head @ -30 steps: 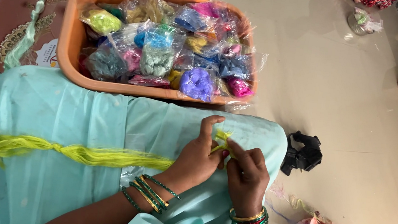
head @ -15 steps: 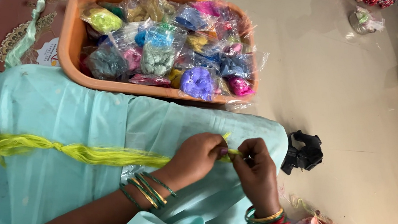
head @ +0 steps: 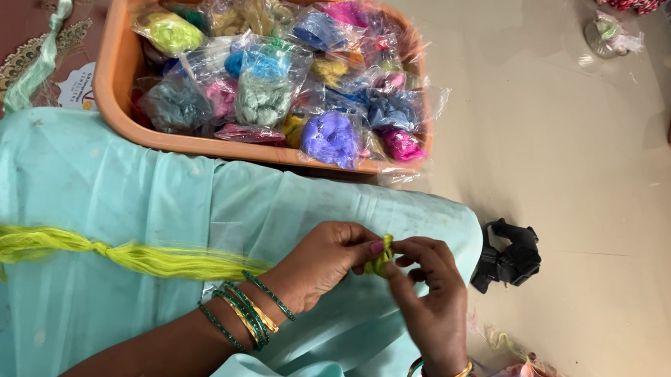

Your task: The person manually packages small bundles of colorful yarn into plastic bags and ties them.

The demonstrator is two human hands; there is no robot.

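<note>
Change: both hands sit closer together than half a second ago, fingertips now meeting over the thread end.
Left hand: pinched narrow on the lime-green thread bundle, just below the orange tub.
Right hand: fingers closed on the same small yellow-green knot.
Thread look: long, glossy hank, knotted midway, frayed at the far end, lying across the pale teal cloth in front of the tub.
Tub contents: clear bags of coloured thread.
Nearby: black clip on the floor beside the cloth.
</note>
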